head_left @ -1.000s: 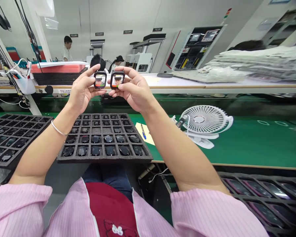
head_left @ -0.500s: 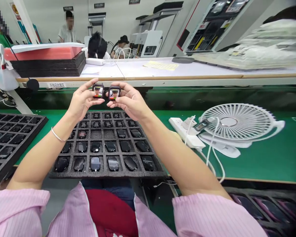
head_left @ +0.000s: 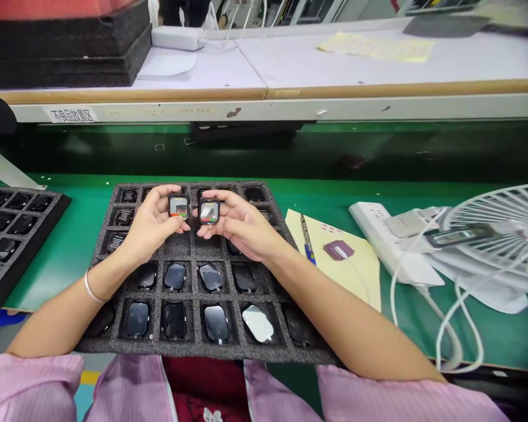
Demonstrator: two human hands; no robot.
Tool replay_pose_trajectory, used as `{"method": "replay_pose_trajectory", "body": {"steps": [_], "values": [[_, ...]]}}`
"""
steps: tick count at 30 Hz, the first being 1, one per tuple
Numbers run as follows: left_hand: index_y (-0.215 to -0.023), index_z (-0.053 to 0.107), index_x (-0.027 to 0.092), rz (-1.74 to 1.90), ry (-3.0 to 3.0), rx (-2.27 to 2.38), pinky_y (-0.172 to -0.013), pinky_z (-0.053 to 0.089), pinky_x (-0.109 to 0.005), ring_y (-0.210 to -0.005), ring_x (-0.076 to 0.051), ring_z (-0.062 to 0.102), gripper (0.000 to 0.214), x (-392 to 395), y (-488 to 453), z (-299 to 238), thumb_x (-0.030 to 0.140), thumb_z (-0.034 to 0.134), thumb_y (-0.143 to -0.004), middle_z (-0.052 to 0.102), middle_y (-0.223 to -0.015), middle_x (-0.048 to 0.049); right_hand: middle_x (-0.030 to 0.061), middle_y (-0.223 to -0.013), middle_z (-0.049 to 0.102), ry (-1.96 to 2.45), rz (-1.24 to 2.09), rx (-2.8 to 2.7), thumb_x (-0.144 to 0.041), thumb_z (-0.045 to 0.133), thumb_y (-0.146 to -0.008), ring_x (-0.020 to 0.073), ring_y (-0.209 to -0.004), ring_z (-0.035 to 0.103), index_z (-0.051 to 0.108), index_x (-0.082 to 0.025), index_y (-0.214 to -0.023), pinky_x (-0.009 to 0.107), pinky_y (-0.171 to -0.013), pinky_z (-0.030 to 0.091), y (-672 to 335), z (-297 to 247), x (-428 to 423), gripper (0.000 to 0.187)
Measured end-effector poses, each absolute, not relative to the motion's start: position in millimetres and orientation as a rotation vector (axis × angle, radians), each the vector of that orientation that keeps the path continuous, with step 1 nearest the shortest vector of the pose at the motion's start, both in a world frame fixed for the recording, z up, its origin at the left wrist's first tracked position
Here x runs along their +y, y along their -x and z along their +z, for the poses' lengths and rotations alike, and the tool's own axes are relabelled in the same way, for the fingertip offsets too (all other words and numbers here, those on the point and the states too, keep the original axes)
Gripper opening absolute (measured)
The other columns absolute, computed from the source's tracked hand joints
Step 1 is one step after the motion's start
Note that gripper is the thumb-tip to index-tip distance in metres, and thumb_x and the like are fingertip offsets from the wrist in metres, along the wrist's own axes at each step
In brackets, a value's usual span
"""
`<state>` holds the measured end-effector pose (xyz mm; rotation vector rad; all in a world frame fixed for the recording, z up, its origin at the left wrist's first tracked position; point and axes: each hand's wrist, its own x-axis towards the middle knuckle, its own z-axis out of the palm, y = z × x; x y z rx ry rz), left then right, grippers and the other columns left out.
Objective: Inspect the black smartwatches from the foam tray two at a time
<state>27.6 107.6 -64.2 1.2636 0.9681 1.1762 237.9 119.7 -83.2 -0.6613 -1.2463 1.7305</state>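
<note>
My left hand (head_left: 152,221) is closed on a square black smartwatch (head_left: 179,205) without a strap, its screen lit and its face toward me. In my right hand (head_left: 242,225) a second, similar smartwatch (head_left: 209,213) is gripped between thumb and fingers, also lit. The two watches are side by side, a small gap apart. Below them lies a black foam tray (head_left: 158,347) whose square compartments hold several dark watch cases. One watch (head_left: 258,323) in the front row reflects bright white. My forearms and hands cover parts of the tray.
A second foam tray (head_left: 55,214) with watches lies at left. To the right are a yellow sheet (head_left: 356,281), a pen (head_left: 307,237), a purple pad (head_left: 338,250), a white power strip (head_left: 396,246), cables and a white fan (head_left: 506,205). A raised shelf (head_left: 299,64) runs behind.
Both hands have come down with the watches, closer to the tray. The camera view has tilted downward, bringing the yellow sheet, pen and purple pad into sight.
</note>
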Motion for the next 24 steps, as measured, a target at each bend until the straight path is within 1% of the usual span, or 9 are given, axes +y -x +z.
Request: {"method": "replay_pose_trajectory", "body": {"steps": [3, 11, 16, 20, 24], "values": [[-0.123, 0.050, 0.020, 1.114, -1.258, 0.955, -0.064, 0.057, -0.022, -0.068, -0.010, 0.070, 0.057, 99, -27, -69, 0.015, 0.075, -0.071, 0.070, -0.095, 0.0014, 0.0001, -0.098, 0.076, 0.679, 1.776, -1.258, -0.010, 0.070, -0.075, 0.0173, -0.079, 0.078, 0.057, -0.022, -0.126, 0.031, -0.076, 0.064, -241, -90, 112, 0.054], [-0.115, 0.051, 0.021, 0.987, -1.223, 0.910, -0.064, 0.056, -0.017, -0.071, -0.007, 0.068, 0.047, 82, -28, -73, 0.009, 0.073, -0.075, 0.067, -0.096, 0.0029, -0.0001, -0.096, 0.074, 0.686, 1.887, -1.299, -0.009, 0.074, -0.082, 0.0172, -0.082, 0.077, 0.056, -0.022, -0.128, 0.031, -0.076, 0.064, -247, -96, 99, 0.051], [-0.115, 0.051, 0.021, 0.922, -1.186, 0.960, -0.065, 0.057, -0.019, -0.070, -0.008, 0.067, 0.046, 82, -27, -74, 0.011, 0.074, -0.077, 0.067, -0.094, 0.0028, -0.0001, -0.098, 0.073, 0.674, 1.937, -1.268, -0.010, 0.076, -0.086, 0.0153, -0.082, 0.076, 0.056, -0.022, -0.127, 0.029, -0.078, 0.063, -246, -98, 100, 0.047], [-0.115, 0.052, 0.022, 0.905, -1.169, 0.986, -0.064, 0.058, -0.020, -0.067, -0.008, 0.066, 0.045, 83, -27, -75, 0.013, 0.076, -0.079, 0.067, -0.093, 0.0030, -0.0003, -0.094, 0.073, 0.696, 1.960, -1.264, -0.013, 0.077, -0.089, 0.0153, -0.080, 0.076, 0.057, -0.022, -0.127, 0.029, -0.077, 0.063, -248, -99, 102, 0.045], [-0.118, 0.051, 0.023, 0.899, -1.143, 0.977, -0.066, 0.059, -0.022, -0.070, -0.010, 0.069, 0.048, 83, -26, -76, 0.013, 0.077, -0.079, 0.069, -0.098, 0.0012, 0.0001, -0.098, 0.073, 0.718, 1.932, -1.252, -0.011, 0.077, -0.086, 0.0152, -0.080, 0.076, 0.057, -0.023, -0.127, 0.029, -0.076, 0.064, -249, -99, 103, 0.047]]}}
